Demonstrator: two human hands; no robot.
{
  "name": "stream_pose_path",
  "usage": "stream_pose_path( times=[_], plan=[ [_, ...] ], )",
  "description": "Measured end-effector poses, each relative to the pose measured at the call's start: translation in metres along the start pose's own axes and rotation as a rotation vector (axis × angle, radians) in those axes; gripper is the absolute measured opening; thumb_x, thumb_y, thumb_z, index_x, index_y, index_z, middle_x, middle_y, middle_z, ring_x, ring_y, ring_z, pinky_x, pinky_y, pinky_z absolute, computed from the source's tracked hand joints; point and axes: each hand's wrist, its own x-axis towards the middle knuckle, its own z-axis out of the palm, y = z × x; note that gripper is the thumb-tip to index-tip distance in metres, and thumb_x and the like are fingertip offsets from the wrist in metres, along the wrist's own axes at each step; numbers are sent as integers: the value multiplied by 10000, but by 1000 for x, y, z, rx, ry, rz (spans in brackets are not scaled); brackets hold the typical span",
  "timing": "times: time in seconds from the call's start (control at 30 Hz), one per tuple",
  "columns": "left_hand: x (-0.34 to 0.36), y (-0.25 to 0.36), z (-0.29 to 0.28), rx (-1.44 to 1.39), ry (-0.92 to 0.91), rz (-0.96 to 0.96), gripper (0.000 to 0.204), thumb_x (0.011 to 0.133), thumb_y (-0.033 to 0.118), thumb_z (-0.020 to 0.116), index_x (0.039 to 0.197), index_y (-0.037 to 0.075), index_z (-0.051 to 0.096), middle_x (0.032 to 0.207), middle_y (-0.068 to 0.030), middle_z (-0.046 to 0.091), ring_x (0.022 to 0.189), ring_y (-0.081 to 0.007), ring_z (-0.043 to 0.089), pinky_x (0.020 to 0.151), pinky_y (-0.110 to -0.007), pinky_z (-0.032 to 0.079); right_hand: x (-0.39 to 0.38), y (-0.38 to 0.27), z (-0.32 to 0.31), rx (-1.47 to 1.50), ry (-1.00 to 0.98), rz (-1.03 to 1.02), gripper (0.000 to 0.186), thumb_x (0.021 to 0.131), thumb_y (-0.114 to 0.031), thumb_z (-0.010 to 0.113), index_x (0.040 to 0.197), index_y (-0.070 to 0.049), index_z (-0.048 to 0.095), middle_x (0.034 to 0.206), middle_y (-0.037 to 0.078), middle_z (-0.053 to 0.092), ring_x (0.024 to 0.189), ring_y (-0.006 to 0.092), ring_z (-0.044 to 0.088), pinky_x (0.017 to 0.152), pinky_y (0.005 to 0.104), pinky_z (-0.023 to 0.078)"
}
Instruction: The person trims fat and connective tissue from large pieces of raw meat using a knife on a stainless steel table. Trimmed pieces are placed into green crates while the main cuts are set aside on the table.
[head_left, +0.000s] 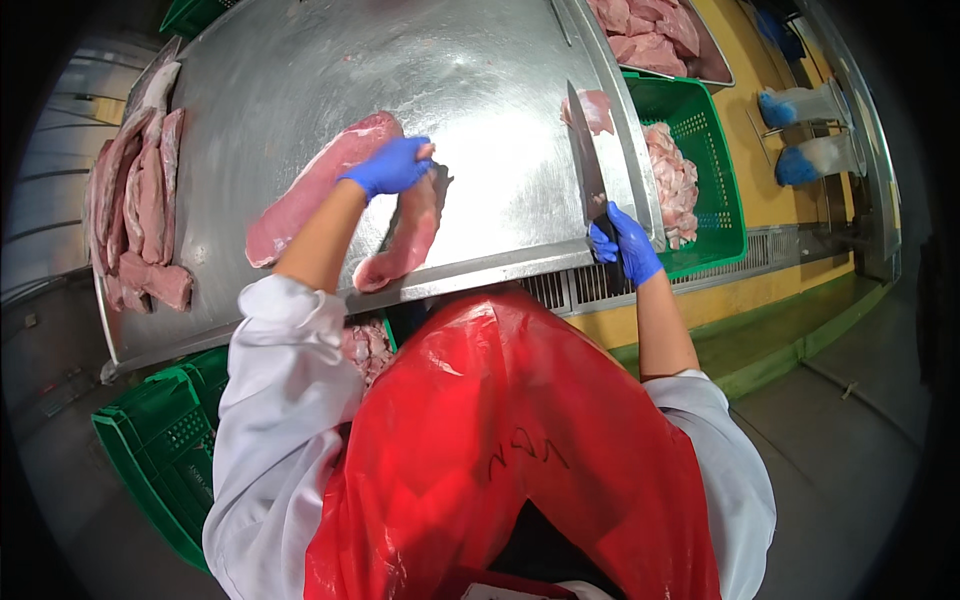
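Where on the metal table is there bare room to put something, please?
The metal table shows bare room between the left hand and the knife, and between the long meat piece and the meat pile. Its left end, under that pile, is crowded.

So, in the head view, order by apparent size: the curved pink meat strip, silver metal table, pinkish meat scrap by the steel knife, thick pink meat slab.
1. silver metal table
2. thick pink meat slab
3. curved pink meat strip
4. pinkish scrap

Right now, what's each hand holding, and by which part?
Left hand: meat strip, by its far end. Right hand: knife, by its handle.
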Motion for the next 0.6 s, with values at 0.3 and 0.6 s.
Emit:
stream_pose_path(
  times=[0.3, 0.6],
  plan=[
    [11, 150, -185, 70, 684, 180, 113, 960, 146, 600, 931, 38, 616, 840, -134, 634, 755, -223, 627, 675, -338, 488, -34, -8, -6, -32, 128, -157, 391, 1026, -515, 515, 1087, -129, 520, 671, 9, 533, 463, 83, 423, 419, 227, 358],
    [13, 116, -161, -855, 852, 21, 221, 990, 224, 646, 1070, 20, 673, 968, -66, 693, 867, -159, 665, 798, -308, 545, -16, -43, 25, -320, 151, -332, 676, 1018, -520, 529, 1572, -208, 299, 699, 1, 516, 500, 70, 411, 434, 230, 361]
  ],
)
